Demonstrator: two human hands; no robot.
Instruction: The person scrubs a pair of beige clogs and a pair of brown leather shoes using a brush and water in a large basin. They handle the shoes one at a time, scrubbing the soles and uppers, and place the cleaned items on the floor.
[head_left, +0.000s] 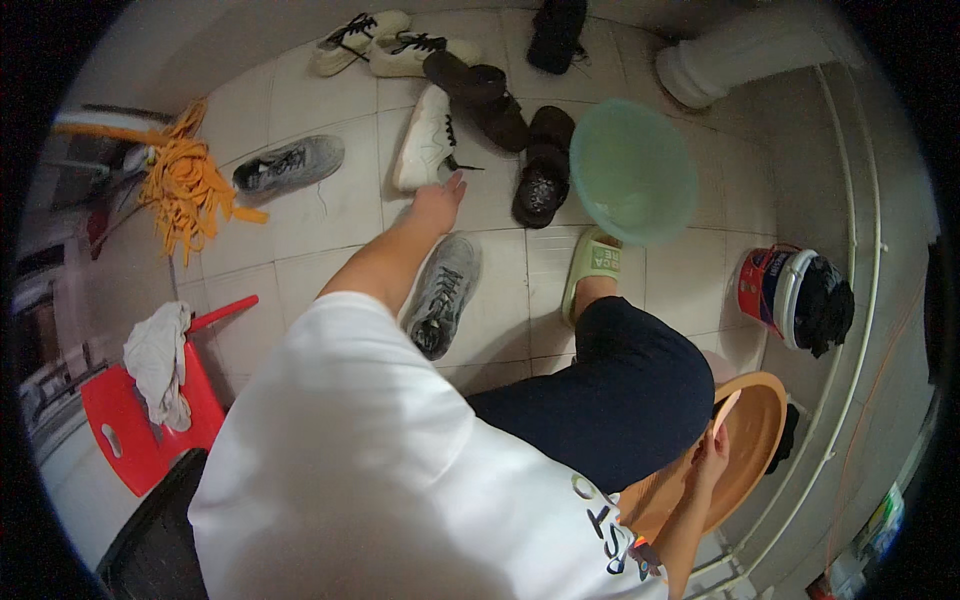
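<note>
Head view: the white shoe (428, 140) lies on the floor (325, 215) just beyond the nearer left hand (436, 208), long axis pointing away from its loosely parted fingers, contact unclear, while the right hand (711, 460) grips a pale stick (729, 406) by the orange basin (768, 405).

White shoe (424, 145), black laces (449, 130), beige stick (728, 408), orange basin (757, 446)
</note>
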